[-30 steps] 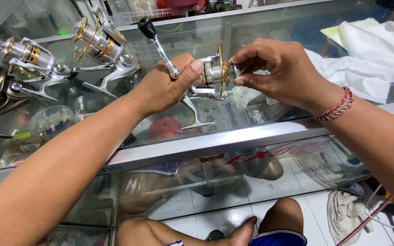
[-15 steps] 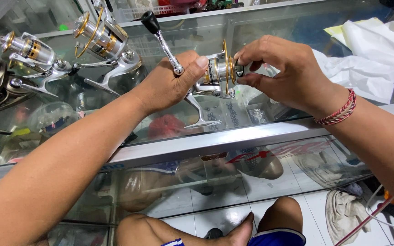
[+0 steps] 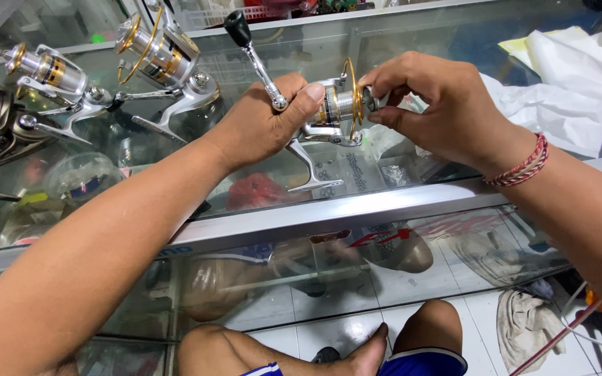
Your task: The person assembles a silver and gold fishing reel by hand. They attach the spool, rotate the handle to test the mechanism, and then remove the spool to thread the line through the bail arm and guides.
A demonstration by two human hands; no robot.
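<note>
The left hand (image 3: 266, 125) is clenched around the body of a silver and gold spinning reel (image 3: 332, 111), held just above the glass tabletop (image 3: 398, 202), its black-knobbed crank handle (image 3: 252, 59) rising above that grip. The right hand (image 3: 440, 104) pinches the round cap at the front of the spool (image 3: 371, 101), just to the right of the left grip. To do this well, I judge the left grip should keep the body steady while the right fingers turn the cap squarely, without tilting. The cap itself is largely covered by fingers, so its shape is hard to make out. Three more reels (image 3: 155, 52) lie well to the left, one cut off by the edge.
</note>
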